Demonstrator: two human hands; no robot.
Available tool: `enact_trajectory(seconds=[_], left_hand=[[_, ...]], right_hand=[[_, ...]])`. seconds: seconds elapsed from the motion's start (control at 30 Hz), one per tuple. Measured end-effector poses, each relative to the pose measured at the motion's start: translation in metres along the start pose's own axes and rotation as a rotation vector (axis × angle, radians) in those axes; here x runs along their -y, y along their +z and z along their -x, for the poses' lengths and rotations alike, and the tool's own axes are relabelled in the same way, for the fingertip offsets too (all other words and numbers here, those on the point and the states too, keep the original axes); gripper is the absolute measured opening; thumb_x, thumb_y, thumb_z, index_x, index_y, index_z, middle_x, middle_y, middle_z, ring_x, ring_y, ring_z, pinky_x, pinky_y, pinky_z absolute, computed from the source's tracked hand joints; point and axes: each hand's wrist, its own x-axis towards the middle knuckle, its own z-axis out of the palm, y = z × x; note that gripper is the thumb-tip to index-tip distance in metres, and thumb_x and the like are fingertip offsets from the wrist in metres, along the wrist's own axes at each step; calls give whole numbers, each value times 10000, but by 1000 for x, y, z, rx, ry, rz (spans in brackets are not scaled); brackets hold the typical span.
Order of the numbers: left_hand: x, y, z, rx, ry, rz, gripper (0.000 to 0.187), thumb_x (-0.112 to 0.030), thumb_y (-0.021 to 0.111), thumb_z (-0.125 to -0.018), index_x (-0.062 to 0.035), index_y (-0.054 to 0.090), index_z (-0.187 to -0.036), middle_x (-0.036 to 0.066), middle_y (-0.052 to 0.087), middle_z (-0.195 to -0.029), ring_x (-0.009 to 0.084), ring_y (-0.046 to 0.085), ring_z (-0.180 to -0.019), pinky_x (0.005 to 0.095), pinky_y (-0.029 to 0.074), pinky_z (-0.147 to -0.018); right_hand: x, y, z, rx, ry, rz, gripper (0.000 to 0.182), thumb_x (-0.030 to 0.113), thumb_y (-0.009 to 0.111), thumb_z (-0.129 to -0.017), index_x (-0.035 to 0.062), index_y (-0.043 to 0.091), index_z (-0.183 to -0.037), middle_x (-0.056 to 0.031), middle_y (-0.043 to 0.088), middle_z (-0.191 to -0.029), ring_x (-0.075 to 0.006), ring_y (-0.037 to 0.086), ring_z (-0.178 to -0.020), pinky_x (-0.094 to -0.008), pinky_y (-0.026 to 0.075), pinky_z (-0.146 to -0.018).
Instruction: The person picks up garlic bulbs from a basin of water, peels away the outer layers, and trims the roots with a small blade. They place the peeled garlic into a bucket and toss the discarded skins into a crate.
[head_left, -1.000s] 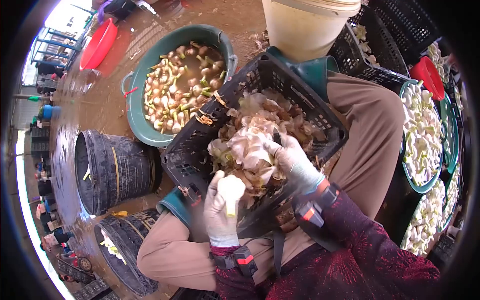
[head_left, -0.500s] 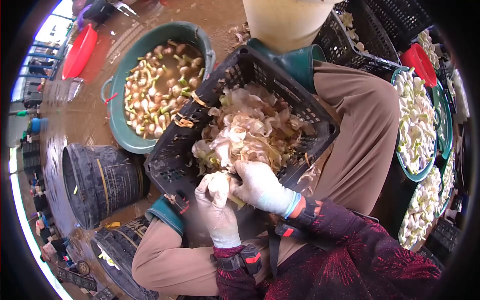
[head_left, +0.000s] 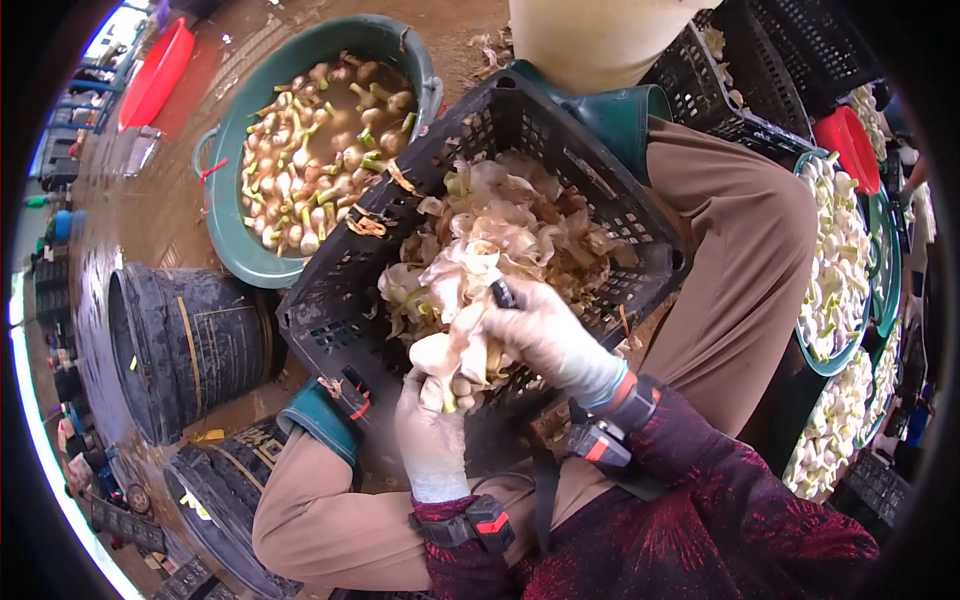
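Observation:
My left hand (head_left: 430,440), in a pale work glove, is closed around a garlic bulb (head_left: 432,353) with a whitish, partly bared surface. Close by on the right, my gloved right hand (head_left: 545,340) is closed on a small black-handled tool (head_left: 503,293); its working end is hidden. A strip of garlic skin (head_left: 468,325) stretches between the bulb and the right fingers. Both hands are over the near side of a black plastic crate (head_left: 330,310), which holds a heap of loose garlic skins (head_left: 510,225).
Left of the crate, a green tub (head_left: 228,235) holds unpeeled garlic in brown water. Dark buckets (head_left: 190,350) lie tilted at the left. Peeled garlic fills a basin (head_left: 835,260) at the right, near a red bowl (head_left: 848,150). A cream bucket (head_left: 600,45) stands beyond the crate.
My right hand has moved up and right, away from the left hand, drawing skin off the bulb. The bulb and the tool's black handle now show more clearly. The view has shifted slightly.

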Motion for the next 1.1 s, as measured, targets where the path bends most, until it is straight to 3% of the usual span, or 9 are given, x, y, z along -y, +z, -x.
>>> enact_trajectory(seconds=[0.17, 0.27, 0.3, 0.37, 0.57, 0.63, 0.77, 0.87, 1.1], left_hand=[[2, -7, 4, -27, 22, 132, 399, -218, 615, -930, 17, 510, -1234, 130, 619, -968, 139, 564, -693, 254, 441, -569], [-3, -8, 2, 48, 14, 221, 374, -190, 571, -951, 19, 508, -1255, 172, 624, -1022, 135, 552, -660, 221, 426, -524], [-3, -6, 0, 33, -9, 315, 353, -159, 560, -947, 21, 518, -1247, 189, 620, -1043, 134, 545, -639, 202, 413, -496], [-15, -15, 0, 8, 105, 281, 352, -167, 573, -937, 6, 532, -1240, 195, 611, -1047, 134, 535, -639, 209, 420, -500], [-119, -38, -7, -129, 325, 476, 368, -208, 575, -929, -2, 489, -1222, 188, 591, -982, 144, 539, -654, 254, 471, -540], [-190, -83, -22, 188, 457, 548, 342, -131, 489, -952, 36, 461, -1249, 174, 590, -994, 192, 573, -749, 299, 495, -599], [-299, -123, -52, 0, 767, 775, 440, -221, 471, -975, 82, 407, -1287, 270, 527, -1244, 395, 539, -1126, 496, 512, -944], [-289, -74, -118, -276, 771, 293, 414, -217, 495, -967, 73, 457, -1259, 273, 535, -1223, 367, 566, -1090, 482, 526, -908], [-253, -16, -332, -133, 254, -631, 376, -56, 687, -783, 5, 558, -1132, 66, 642, -807, 149, 614, -612, 250, 525, -572]], right_hand=[[30, -36, 11, 4, -78, -313, 114, 111, 607, -838, 31, 605, -918, 42, 583, -726, 6, 424, -529, -172, 354, -492], [-10, -53, -4, -238, -669, 1386, 257, 184, 681, -805, 10, 578, -964, -159, 612, -723, -310, 579, -600, -385, 467, -590], [-15, -44, 2, -270, -682, 1287, 288, 208, 693, -789, 2, 578, -953, -228, 590, -759, -432, 573, -706, -453, 466, -646], [-3, -19, 7, -177, -320, 1189, 188, 143, 657, -779, -13, 594, -863, -236, 597, -751, -404, 599, -710, -436, 460, -623], [-28, -14, -5, -98, -384, 1257, 163, 137, 653, -770, 4, 587, -837, -219, 607, -761, -411, 603, -752, -457, 472, -656], [-30, -19, 0, -75, -418, 1314, 185, 175, 667, -790, 8, 593, -819, -220, 612, -783, -401, 605, -755, -464, 473, -673], [-21, -9, 6, 13, -319, 1294, 215, 262, 630, -835, 48, 618, -818, -198, 632, -743, -385, 629, -722, -466, 492, -651], [-42, -16, -5, 42, -271, 1440, 143, 235, 594, -854, 98, 632, -841, -162, 627, -690, -372, 625, -674, -476, 499, -625], [-30, -27, -20, 96, -144, 1101, 194, 189, 619, -857, 58, 614, -1001, -172, 628, -835, -365, 623, -767, -439, 509, -669]])
